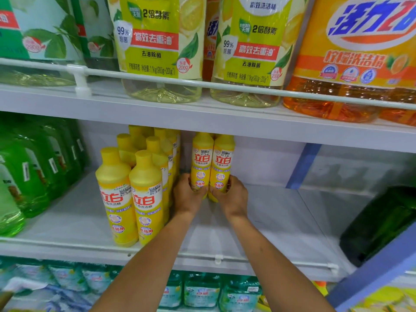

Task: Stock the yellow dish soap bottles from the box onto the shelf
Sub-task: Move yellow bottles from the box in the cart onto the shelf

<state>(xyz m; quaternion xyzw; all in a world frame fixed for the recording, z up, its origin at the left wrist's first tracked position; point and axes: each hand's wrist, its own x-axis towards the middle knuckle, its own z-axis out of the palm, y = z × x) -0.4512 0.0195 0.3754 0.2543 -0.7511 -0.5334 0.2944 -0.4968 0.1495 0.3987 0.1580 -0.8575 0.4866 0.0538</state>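
White painted shelf board (270, 221) forms the work surface, with a pale back panel behind it and a blue upright post (302, 165) well to the right of the grip. Left hand (188, 197) grips the lower body of one yellow plastic dish soap bottle (202, 158). Right hand (233, 195) grips a second yellow bottle (222, 161) likewise, fingers curled round each. Both held bottles stand upright, touching side by side, toward the back of the shelf. Their bases are covered by the hands, so contact with the board cannot be confirmed. Just left of the grip stands a stocked cluster of identical yellow bottles (135, 176); the rear ones are largely hidden by the front pair. Further left are green translucent bottles (27, 176), blurred. Well right of the grip sits a dark green bottle (378, 224), partly cut off by the blue frame. Above the grip, behind a white guard rail (202, 83), stand large lemon-labelled clear bottles (157, 41) and an orange jug (351, 64), tops cut off. Below the grip, teal-labelled packs (202, 291) occupy the lower shelf.
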